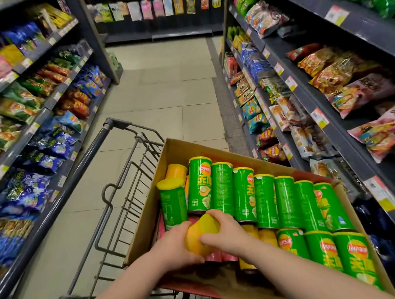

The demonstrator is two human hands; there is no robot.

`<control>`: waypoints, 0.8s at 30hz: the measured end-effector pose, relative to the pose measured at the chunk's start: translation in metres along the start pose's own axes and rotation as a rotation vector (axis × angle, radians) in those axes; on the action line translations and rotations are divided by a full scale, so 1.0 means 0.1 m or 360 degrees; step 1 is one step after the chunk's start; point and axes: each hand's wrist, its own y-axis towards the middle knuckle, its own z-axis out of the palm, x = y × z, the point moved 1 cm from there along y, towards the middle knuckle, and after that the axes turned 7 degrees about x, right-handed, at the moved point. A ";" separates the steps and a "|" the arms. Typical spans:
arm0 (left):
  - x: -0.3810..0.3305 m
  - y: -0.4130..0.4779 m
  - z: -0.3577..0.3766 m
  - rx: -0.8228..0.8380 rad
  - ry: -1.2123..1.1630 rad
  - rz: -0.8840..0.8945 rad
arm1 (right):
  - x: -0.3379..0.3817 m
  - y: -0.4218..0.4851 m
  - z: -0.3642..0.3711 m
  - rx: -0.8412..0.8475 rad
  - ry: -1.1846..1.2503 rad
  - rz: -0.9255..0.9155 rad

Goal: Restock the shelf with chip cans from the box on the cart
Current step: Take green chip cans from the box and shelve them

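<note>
The yellow chip can (203,234) hangs just above the near-left corner of the box (147,210) on the cart (99,141), beside the green cans (265,200). The left grip (174,241) cups its underside and the right grip (222,233) wraps over it, both curled tight on it. Its body is blurred, so probably one can; lift straight up, clear of its neighbours.

**One head-worn view: you look forward and down the snack aisle.**
The wide lens sits close above the cardboard box (147,212) on the cart (115,123), takes in the left shelving (48,107) and right shelving (304,96) bent along both edges, and reaches the far display wall (161,26) at the top of the frame.
</note>
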 end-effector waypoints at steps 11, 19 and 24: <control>0.01 -0.18 -0.18 -0.0515 -0.1239 -0.0084 | 0.22 0.20 -0.35 -0.0123 0.0208 -0.0119; -0.02 -0.53 -0.26 -0.0666 -0.1681 -0.0067 | 0.51 0.51 -0.24 -0.0104 -0.0233 -0.0258; -0.06 -0.74 -0.36 -0.0745 -0.1920 -0.0019 | 0.69 0.74 -0.13 -0.0060 -0.0274 -0.0227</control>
